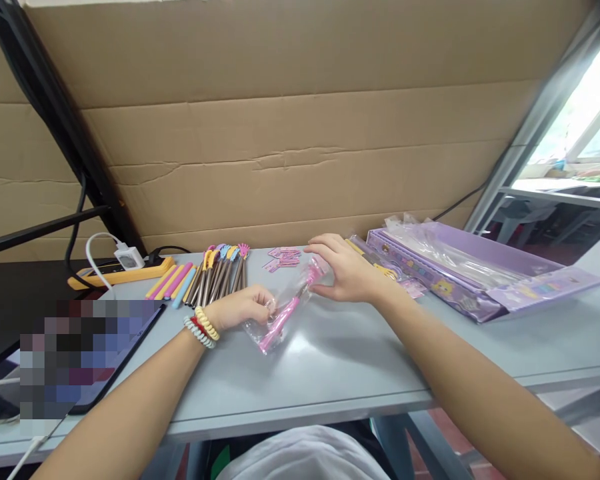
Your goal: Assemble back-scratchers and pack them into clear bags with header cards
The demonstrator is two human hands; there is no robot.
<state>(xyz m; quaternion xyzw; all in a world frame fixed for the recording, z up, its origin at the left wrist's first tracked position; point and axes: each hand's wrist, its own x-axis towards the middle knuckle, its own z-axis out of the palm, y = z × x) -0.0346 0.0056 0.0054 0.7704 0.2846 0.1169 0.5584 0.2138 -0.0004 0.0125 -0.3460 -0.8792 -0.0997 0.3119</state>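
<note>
A pink back scratcher (283, 325) with a short metal section lies slantwise inside a clear plastic bag (254, 333). My left hand (247, 309) pinches the left edge of this bag, fingers curled closed. Around the bag's upper right end, my right hand (347, 270) has thumb and fingers spread apart, with the pink head between them. Just behind my left hand lies a row of back scratchers (225, 270) with metal rods and coloured hand-shaped heads. Small pink printed cards (283, 257) lie between my hands, farther back.
Yellow, pink and blue tubes (173, 280) lie at left, by a yellow power strip (125, 272) and a tablet (125, 360). To the right sits an open purple box (437, 287) with clear bags (445, 250). A cardboard panel (300, 133) stands behind the grey table (330, 380).
</note>
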